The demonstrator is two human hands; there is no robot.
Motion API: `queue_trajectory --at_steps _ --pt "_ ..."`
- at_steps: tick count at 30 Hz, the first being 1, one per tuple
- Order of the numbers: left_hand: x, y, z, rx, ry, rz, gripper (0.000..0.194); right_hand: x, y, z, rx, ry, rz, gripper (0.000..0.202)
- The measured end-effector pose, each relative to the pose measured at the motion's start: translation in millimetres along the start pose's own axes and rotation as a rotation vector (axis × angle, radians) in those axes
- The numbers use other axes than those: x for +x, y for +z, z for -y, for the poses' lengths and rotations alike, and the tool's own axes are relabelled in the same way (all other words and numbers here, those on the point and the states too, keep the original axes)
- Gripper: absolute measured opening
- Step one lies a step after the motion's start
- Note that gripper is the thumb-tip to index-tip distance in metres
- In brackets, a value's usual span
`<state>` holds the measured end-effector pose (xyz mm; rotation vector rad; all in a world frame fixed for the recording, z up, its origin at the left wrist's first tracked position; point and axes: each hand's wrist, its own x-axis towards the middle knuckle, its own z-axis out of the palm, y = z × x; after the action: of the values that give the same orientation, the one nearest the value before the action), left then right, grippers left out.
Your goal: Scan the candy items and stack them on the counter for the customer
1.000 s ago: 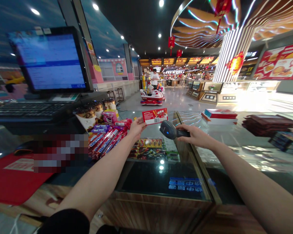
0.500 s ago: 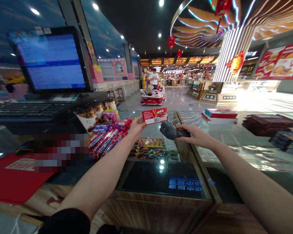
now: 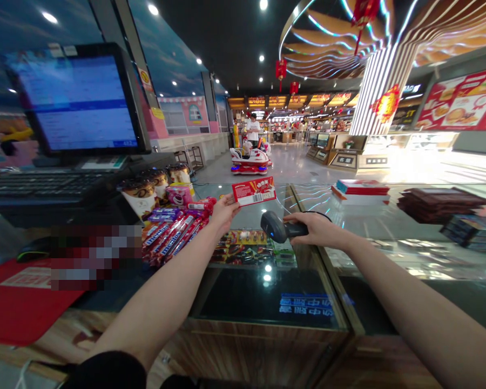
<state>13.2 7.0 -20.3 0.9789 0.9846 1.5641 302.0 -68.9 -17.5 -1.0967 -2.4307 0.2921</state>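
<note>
with twelve straight ahead of the wearer, i look down on a glass-topped counter (image 3: pixel 230 294), a red mat (image 3: pixel 28 319) on it at ten. mentos rolls (image 3: pixel 170 232) lie heaped at eleven, beside the left forearm.

at one, the right hand (image 3: pixel 318 229) has its fingers wrapped round the handle of a dark barcode scanner (image 3: pixel 272 226), the scanner's head turned towards eleven. at twelve, the left hand (image 3: pixel 225 212) pinches the near edge of a red pack (image 3: pixel 254 192), fingers almost closed on it. i see the pack raised over the counter, its barcode side facing me; the scanner's head sits just off its five o'clock corner, a gap showing between them.

behind the rolls at eleven stand lidded cups (image 3: pixel 138 199) and a pink box (image 3: pixel 179 195). at ten i make out a keyboard (image 3: pixel 44 185) and, behind it, a lit monitor (image 3: pixel 81 102).

past the counter at twelve, a white-and-red ride-on car (image 3: pixel 249 159) sits on the floor, a person (image 3: pixel 252 128) standing behind it.
</note>
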Motion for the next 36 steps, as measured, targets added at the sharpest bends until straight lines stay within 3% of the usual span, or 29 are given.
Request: queue_trajectory --at_steps 4,10,15,25,29,36 --pt "-1 2.4 -2 0.005 -0.015 0.018 0.038 -2 -6 2 0.073 0.021 -0.018 0.051" --pt "-5 10.9 -6 0.008 -0.031 0.043 0.041 8 1 -14 0.226 0.179 -0.266 0.045" --pt "-11 22.5 -11 0.008 -0.069 0.024 0.044 25 13 -36 0.412 0.269 -0.376 0.049" --pt "-15 44.0 -23 0.057 -0.063 0.043 0.038 41 3 -28 0.843 0.194 -0.468 0.038" --pt "-18 58.6 -29 0.076 -0.063 0.030 0.037 34 -8 -19 0.900 0.250 -0.510 0.033" --pt "-20 97.4 -23 0.154 -0.029 0.059 0.033 16 -28 -17 1.016 0.498 -0.613 0.035"
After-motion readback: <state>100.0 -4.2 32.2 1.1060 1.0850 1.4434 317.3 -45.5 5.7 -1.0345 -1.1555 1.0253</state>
